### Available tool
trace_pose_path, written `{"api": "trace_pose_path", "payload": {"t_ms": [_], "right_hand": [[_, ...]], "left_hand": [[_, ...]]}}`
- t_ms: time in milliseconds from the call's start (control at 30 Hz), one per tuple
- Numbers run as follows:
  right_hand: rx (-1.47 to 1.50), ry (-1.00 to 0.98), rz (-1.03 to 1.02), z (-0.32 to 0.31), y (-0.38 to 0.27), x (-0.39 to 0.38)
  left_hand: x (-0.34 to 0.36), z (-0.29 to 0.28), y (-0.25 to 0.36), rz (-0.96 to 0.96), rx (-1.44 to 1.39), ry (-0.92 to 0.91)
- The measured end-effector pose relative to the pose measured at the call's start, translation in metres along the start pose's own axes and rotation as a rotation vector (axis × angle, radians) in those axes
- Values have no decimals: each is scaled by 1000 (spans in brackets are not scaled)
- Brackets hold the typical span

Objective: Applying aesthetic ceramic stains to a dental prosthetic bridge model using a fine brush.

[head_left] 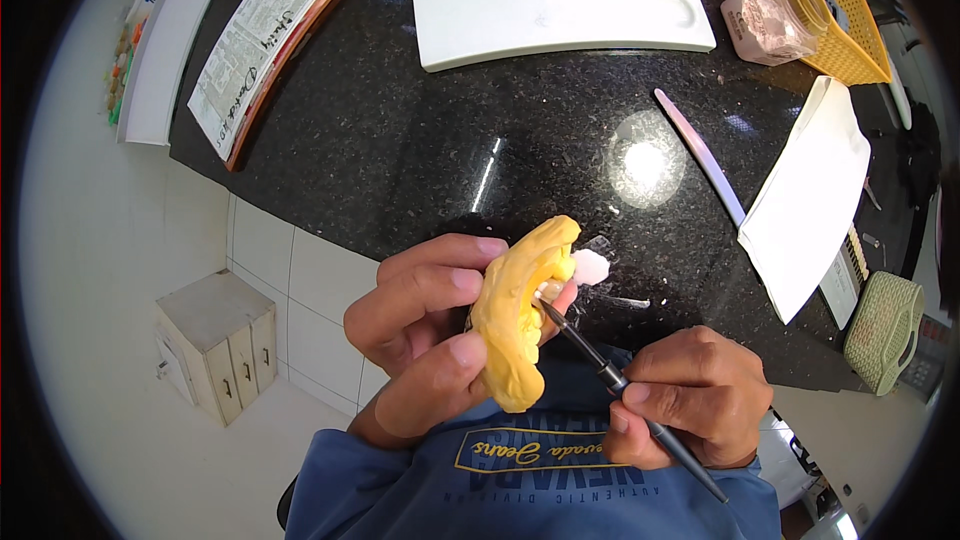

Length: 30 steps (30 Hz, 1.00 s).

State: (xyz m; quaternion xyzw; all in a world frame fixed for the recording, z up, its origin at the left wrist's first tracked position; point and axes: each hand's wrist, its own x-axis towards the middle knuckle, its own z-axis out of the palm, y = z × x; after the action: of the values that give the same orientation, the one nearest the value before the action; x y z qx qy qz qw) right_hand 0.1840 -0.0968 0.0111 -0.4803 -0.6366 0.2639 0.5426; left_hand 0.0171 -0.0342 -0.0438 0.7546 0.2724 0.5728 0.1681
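My left hand point(430, 320) grips a yellow dental cast point(515, 315) by its outer edge, holding it tilted up over the near edge of the counter. Light-coloured teeth show along the cast's inner side, one of them whiter than the rest. In my right hand point(700, 395) is a slim dark brush point(595, 365), pinched near its middle. Its fine tip touches or nearly touches the whiter tooth. Just behind the cast, a small pale pink lump point(591, 267) lies on the counter, beside some white smears. Part of my left fingers is hidden by the cast.
A white palette point(560, 20) with several coloured wells stands at the back. To the right are a purple file point(695, 150), a folded white cloth or paper point(810, 195), a jar point(765, 25), a yellow basket point(860, 35) and a green woven case point(885, 330). A wooden-edged board point(265, 50) lies left.
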Motion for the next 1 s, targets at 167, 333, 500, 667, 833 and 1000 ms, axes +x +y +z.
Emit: {"api": "trace_pose_path", "payload": {"t_ms": [167, 333, 500, 667, 833, 1000], "right_hand": [[-8, 11, 14, 1, -1, 0], [-14, 26, 2, 1, 0, -1], [104, 49, -162, -19, 0, -7], [-694, 67, -63, -74, -7, 10], [-1092, -168, 60, -65, 5, 25], [-1077, -70, -39, -65, 16, 21]], "left_hand": [[0, 1, 3, -23, 64, -7], [2, 2, 5, -36, 84, -11], [3, -7, 1, -31, 67, -85], [5, -1, 4, -18, 103, -54], [-1, -4, 1, -35, 156, -62], [2, -1, 1, -8, 139, -76]]}}
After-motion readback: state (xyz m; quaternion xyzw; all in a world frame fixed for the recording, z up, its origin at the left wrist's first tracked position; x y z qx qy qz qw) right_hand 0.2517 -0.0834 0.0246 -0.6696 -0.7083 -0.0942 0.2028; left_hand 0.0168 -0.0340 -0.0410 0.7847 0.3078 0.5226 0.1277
